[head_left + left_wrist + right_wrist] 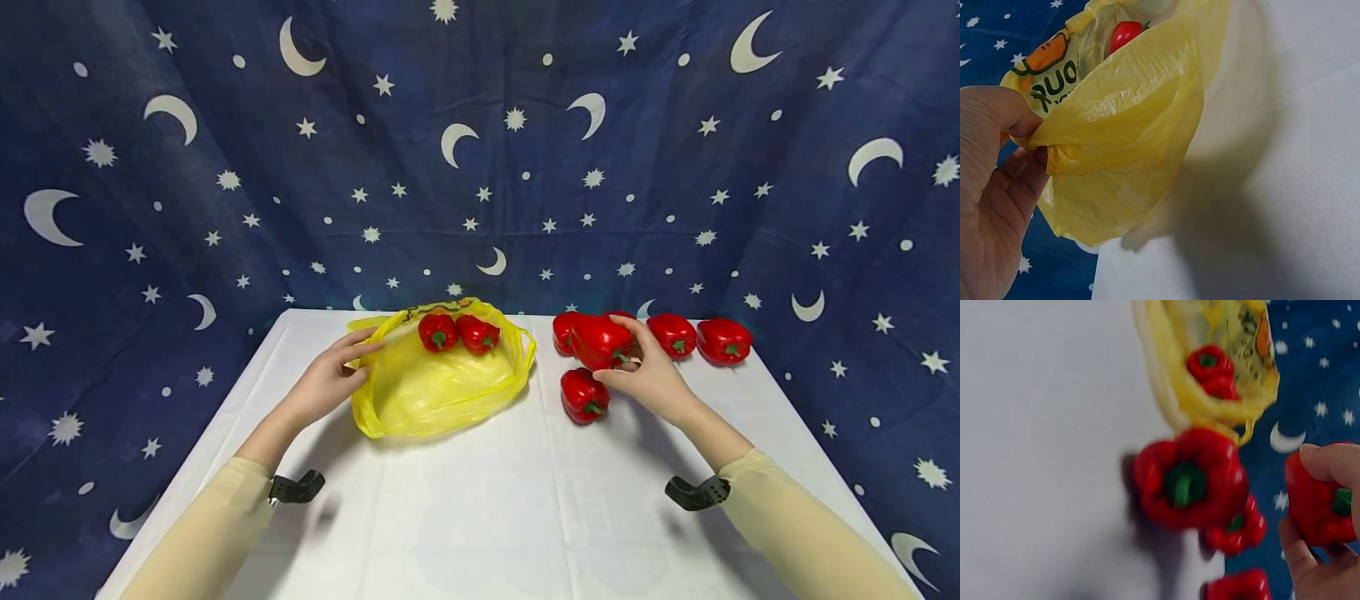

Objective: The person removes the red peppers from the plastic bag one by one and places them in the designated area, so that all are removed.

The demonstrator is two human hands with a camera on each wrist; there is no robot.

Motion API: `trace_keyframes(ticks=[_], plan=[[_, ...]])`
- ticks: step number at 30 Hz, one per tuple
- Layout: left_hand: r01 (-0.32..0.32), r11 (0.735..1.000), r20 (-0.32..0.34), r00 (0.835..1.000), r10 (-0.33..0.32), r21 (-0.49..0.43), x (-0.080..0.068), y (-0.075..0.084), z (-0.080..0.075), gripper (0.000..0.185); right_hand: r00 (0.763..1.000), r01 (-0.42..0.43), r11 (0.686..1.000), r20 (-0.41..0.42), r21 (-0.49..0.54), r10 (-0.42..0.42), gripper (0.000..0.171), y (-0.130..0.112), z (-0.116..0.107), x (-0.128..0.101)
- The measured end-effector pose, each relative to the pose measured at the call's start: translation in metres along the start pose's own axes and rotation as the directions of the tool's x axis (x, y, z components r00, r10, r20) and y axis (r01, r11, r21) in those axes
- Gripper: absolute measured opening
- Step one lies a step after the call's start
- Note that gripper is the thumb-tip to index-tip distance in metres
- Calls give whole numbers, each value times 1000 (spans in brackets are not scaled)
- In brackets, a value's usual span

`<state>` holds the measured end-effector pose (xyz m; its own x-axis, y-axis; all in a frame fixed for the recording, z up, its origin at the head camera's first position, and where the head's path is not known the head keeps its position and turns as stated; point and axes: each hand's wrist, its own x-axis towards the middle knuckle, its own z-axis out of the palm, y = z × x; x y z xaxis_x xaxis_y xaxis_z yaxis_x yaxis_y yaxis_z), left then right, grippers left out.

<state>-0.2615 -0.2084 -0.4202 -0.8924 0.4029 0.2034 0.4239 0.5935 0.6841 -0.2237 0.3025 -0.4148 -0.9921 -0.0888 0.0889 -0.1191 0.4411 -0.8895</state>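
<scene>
We see the left hand (pixel 324 385) at the near-left rim of the yellow plastic bag (pixel 438 379), which lies on the white surface (pixel 480 500) left of centre. The left grip is closed on the bag's edge: in the left wrist view the thumb (pixel 1007 112) lies over a fold of the film and the fingers sit beneath it, pinching the rim and holding the mouth of the bag raised. Two red peppers (pixel 457 332) lie side by side inside the bag, at its far end.

We see the right hand (pixel 654 379) lifted above the surface to the right of the bag. Its grip is clamped on a red pepper (pixel 598 340), thumb and fingers curled round the fruit near its green stem. The right wrist view is blurred, so we cannot tell exactly how many fingers bear on it.

A loose pepper (pixel 584 395) lies on the surface just below the held one. Further peppers (pixel 701 338) lie in a row at the far edge of the surface, near the star-and-moon backdrop (pixel 480 150).
</scene>
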Motion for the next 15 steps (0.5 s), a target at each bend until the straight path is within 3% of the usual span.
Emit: trace_keyframes(ticks=[7, 15], plan=[[14, 1000, -3, 1000, -14, -7, 2, 1, 0, 44, 998, -37, 998, -53, -45, 35, 97, 33, -25, -20], [20, 1000, 13, 1000, -20, -5, 4, 3, 3, 44, 993, -103, 991, -61, -88, 98, 96, 67, -26, -35]])
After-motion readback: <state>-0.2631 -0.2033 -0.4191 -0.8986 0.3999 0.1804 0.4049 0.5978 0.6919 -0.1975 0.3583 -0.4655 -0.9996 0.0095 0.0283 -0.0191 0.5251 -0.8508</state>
